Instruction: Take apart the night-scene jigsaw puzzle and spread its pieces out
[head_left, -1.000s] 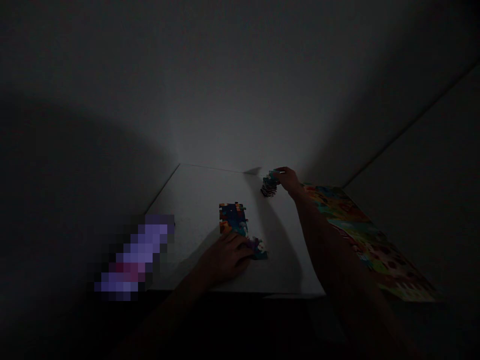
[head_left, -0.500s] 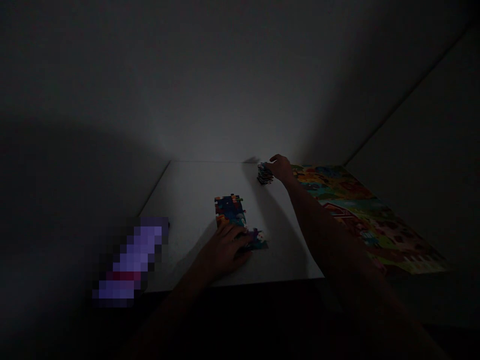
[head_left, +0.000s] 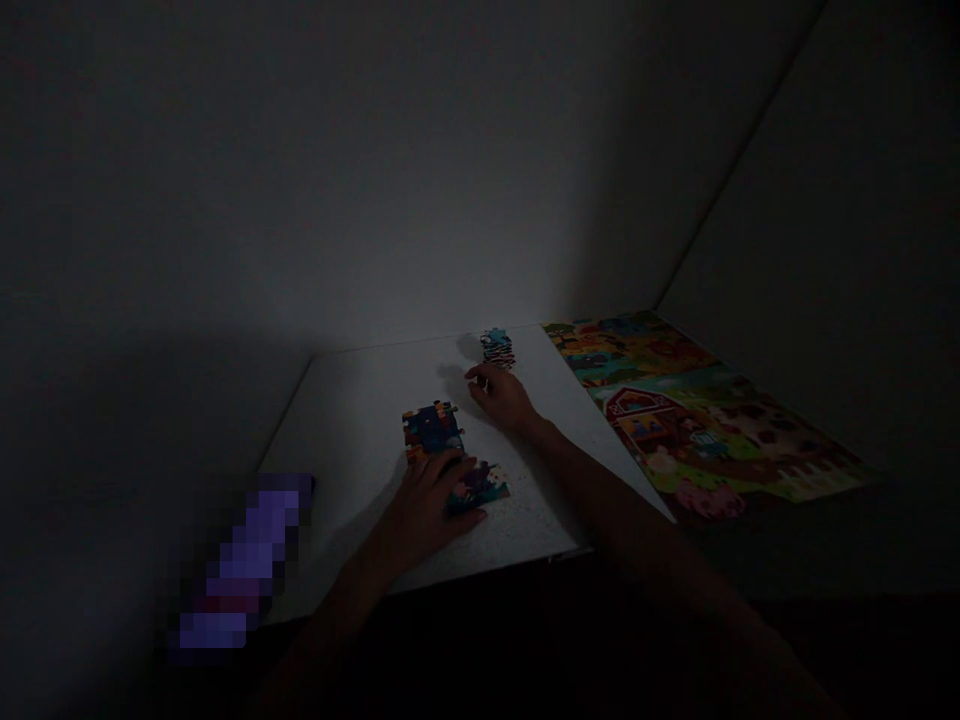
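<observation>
The scene is very dark. A white board lies in front of me. My left hand rests flat, fingers spread, on a partly joined patch of jigsaw pieces. My right hand is over the board between that patch and a small stack of loose puzzle pieces at the board's far edge. Its fingers are curled downward, and the dark hides whether they hold a piece.
A large colourful farm picture sheet lies to the right of the board. A blurred purple object sits at the board's near left corner. Plain walls close in behind and to the right.
My right hand left the stack of pieces and drew back toward the joined patch. The view swung, shifting everything leftward. My left hand stayed on the patch.
</observation>
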